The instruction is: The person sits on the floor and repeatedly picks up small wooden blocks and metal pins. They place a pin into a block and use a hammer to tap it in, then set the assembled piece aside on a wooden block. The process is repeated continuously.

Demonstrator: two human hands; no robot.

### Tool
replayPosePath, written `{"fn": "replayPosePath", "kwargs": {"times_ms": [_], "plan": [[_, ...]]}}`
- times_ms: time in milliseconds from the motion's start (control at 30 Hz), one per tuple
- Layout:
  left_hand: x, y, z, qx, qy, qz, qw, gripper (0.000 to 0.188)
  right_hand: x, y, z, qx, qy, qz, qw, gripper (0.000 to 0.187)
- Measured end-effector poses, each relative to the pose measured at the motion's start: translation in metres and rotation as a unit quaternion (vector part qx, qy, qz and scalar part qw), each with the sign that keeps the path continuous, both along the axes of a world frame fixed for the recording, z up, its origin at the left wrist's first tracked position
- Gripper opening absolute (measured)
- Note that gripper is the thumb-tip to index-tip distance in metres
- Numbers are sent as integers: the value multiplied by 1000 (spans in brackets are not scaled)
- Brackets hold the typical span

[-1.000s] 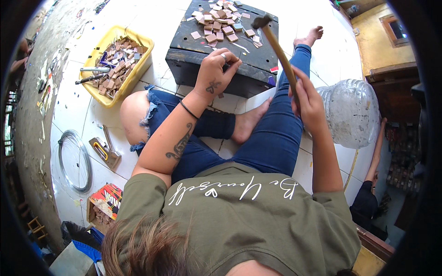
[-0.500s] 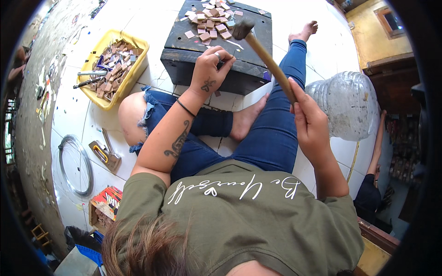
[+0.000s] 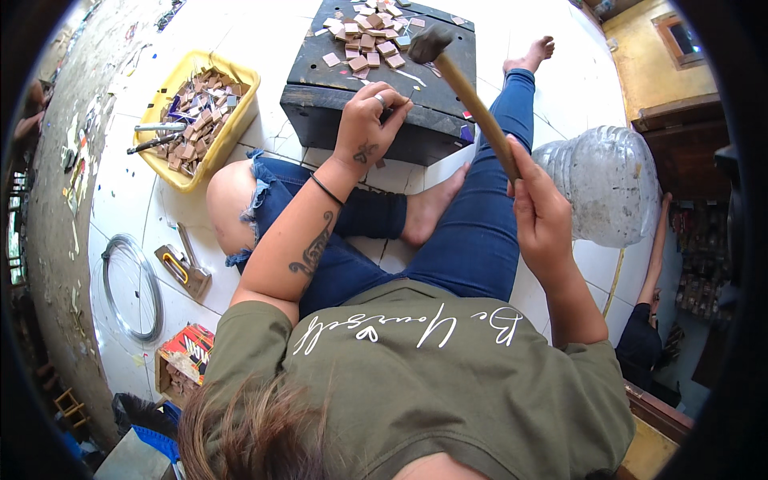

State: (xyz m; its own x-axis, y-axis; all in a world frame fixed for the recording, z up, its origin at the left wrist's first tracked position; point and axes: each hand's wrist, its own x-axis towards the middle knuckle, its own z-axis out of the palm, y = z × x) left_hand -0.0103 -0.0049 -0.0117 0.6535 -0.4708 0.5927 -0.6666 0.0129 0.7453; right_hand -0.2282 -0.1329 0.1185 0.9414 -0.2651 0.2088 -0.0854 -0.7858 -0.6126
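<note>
My right hand (image 3: 540,202) is wrapped round the wooden handle of a hammer (image 3: 472,100). The hammer's dark metal head is raised above the right part of a black wooden block (image 3: 320,100). At the near edge of the block's top, my left hand (image 3: 370,120) pinches a thin, wire-like piece between thumb and fingertips. That piece is too small to make out fully. Farther back on the block lies a loose heap of small brown and pale square tiles (image 3: 372,36), with thin scraps around it.
A yellow basin (image 3: 246,120) of similar tiles, with pliers-like handles across its rim, stands left. Nearer lie a staple gun (image 3: 186,276), a wire coil (image 3: 152,296) and an open box of small pieces (image 3: 188,348). A large clear plastic bottle (image 3: 604,188) stands right.
The hammer stays raised and has shifted very slightly right in the picture, as has the whole scene. Both hands keep their grips.
</note>
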Motion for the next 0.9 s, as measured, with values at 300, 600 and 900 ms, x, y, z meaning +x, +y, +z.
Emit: {"fn": "replayPosePath", "kwargs": {"times_ms": [300,600,900], "plan": [[-1,-2,1,-18,15,-1,1000,8,-3,0,-6,45,19,-9,999,44],[-3,-2,1,-11,17,4,1000,8,-7,0,-12,71,30,-31,997,44],[-1,-4,-1,-19,9,13,1000,8,-6,0,-11,62,-1,-15,998,46]]}}
